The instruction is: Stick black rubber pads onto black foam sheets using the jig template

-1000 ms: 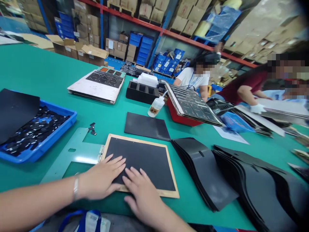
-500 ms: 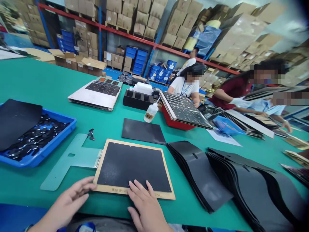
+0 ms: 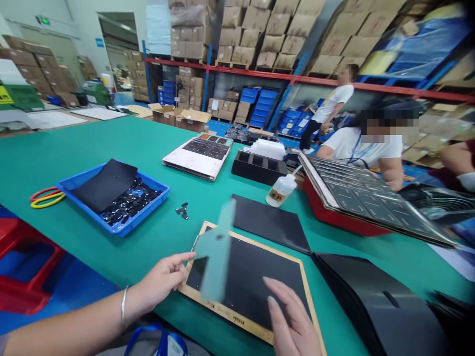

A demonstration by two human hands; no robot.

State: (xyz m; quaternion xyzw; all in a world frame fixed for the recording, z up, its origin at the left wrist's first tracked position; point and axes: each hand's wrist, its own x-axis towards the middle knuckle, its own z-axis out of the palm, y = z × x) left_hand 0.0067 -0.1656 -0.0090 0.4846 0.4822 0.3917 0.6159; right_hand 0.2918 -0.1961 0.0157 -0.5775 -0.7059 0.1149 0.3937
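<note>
Green template (image 3: 217,254) stands nearly upright, leaning right.

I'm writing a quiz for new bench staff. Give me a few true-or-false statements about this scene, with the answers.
1. The left hand wears a bangle on its wrist. True.
2. Both hands wear white gloves. False: the left hand and the right hand are bare.
3. The pale green plate lies flat on the table. False: it is raised and tilted over the wooden board.
4. The blue tray holds small black pieces with a black sheet on them. True.
5. The small plastic bottle is inside the blue tray. False: it is on the green table, near a black box.
6. Red and yellow rings lie left of the blue tray. True.
</note>
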